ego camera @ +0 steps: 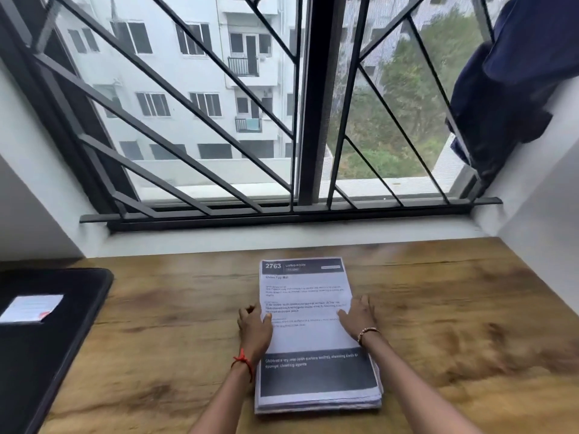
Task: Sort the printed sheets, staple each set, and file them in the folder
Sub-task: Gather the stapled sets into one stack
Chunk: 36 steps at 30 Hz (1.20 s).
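Observation:
A thick stack of printed sheets [308, 308] lies on the wooden table [454, 324], straight in front of me; its top page has a dark header reading 2763 and a dark band near the bottom. My left hand [254, 324] grips the stack's left edge, thumb on top of the page and fingers curled at the side. My right hand [357, 316] rests on the right side of the top sheet with its fingers spread flat. A black folder [47, 339] with a white label lies at the table's left edge. No stapler shows in this view.
A barred window [282, 120] with a white sill [282, 236] runs behind the table. Dark blue cloth [513, 83] hangs over the ledge at the upper right. White walls close in on both sides.

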Available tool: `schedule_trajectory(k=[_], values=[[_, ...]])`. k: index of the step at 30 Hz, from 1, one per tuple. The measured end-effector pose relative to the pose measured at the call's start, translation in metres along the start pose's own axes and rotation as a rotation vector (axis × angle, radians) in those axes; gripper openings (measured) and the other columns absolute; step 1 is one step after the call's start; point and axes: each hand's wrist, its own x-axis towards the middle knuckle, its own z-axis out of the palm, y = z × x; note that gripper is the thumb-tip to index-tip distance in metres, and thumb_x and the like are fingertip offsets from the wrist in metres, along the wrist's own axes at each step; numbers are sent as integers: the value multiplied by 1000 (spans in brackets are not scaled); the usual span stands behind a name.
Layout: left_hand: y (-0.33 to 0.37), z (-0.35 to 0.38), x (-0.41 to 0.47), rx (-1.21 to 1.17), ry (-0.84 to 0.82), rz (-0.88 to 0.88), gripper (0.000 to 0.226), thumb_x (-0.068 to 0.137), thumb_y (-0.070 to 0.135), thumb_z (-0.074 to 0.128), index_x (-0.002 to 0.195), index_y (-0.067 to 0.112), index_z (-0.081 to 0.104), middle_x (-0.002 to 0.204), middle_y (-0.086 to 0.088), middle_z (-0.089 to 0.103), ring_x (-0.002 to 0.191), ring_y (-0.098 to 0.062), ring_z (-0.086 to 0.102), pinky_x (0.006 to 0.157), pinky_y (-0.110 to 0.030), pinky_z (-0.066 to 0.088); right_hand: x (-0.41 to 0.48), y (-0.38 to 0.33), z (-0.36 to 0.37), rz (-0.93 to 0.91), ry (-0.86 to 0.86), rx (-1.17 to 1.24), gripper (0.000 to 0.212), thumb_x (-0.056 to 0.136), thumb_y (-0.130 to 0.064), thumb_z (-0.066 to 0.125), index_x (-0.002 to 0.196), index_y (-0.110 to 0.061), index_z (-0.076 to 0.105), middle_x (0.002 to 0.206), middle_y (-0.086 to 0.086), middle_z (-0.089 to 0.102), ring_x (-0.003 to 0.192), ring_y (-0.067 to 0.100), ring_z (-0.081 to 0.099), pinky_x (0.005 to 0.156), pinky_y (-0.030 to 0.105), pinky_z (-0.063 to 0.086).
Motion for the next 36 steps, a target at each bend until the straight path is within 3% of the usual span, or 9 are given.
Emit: schedule_trajectory(k=[3, 6, 12, 22, 29, 36], values=[[2, -1, -5, -38, -2, 20, 51, 94, 13, 46, 143, 6, 30, 131, -20, 36, 124, -33, 30, 106, -35, 26, 5, -2, 6, 16, 68, 51, 36, 90, -24, 48, 115, 2, 54, 129, 16, 39, 124, 31, 35, 99, 32, 35], [6, 2, -14, -79, -37, 49, 60, 94, 13, 48, 146, 3, 20, 137, -18, 30, 131, -30, 25, 110, -31, 20, 5, -1, 9, 23, 129, 125, 34, 89, -23, 50, 107, 5, 59, 124, 19, 43, 121, 33, 39, 95, 33, 37], [4, 5, -19, -121, -24, 62, 61, 90, 11, 56, 143, 0, 27, 142, -18, 27, 134, -28, 22, 111, -27, 18, 10, 10, 8, 3, 115, 238, 31, 89, -18, 50, 105, 7, 60, 120, 20, 49, 122, 29, 39, 95, 29, 36], [30, 35, -23, -176, -61, 104, 57, 87, 3, 56, 139, 3, 33, 138, -16, 29, 132, -27, 24, 107, -22, 19, 26, 42, -10, 16, 128, 229, 31, 83, -16, 55, 106, 5, 60, 115, 21, 49, 118, 30, 40, 95, 31, 39], [81, 100, -30, -200, -144, 145, 64, 87, 4, 55, 144, 4, 26, 141, -15, 25, 134, -26, 21, 108, -21, 14, 47, 99, -57, 135, 220, 211, 31, 83, -18, 57, 102, 7, 58, 116, 21, 47, 117, 34, 43, 98, 35, 38], [137, 167, -49, -184, -199, 205, 67, 86, 3, 52, 144, 3, 21, 141, -15, 21, 132, -27, 19, 110, -24, 12, 72, 160, -111, 211, 198, 106, 33, 87, -23, 56, 108, 3, 53, 124, 19, 43, 120, 34, 39, 99, 37, 37]])
